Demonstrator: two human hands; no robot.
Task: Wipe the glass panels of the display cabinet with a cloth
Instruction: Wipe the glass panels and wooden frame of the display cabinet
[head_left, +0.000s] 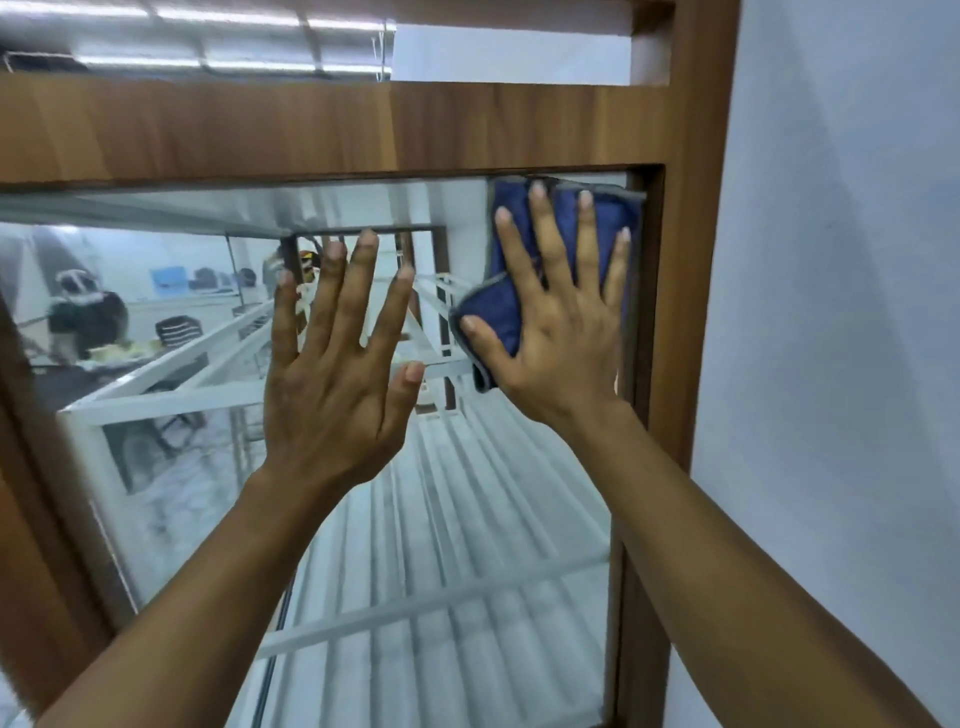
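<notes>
Up in the far right corner of the glass panel (363, 519), hard against the wooden frame (680, 312), the right hand (561, 332) presses a folded blue cloth (506, 301) flat with fingers (587, 239) spread, while the left hand (332, 384) rests open-fingered on the glass beside it.

White wall (841, 312) right of cabinet; ceiling light strips (208, 15) above, top left.

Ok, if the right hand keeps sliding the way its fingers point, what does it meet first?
Probably the wooden top rail of the cabinet frame. The right hand presses the blue cloth flat on the glass panel, fingers pointing up, and the cloth's top edge sits nearly at that rail.
</notes>
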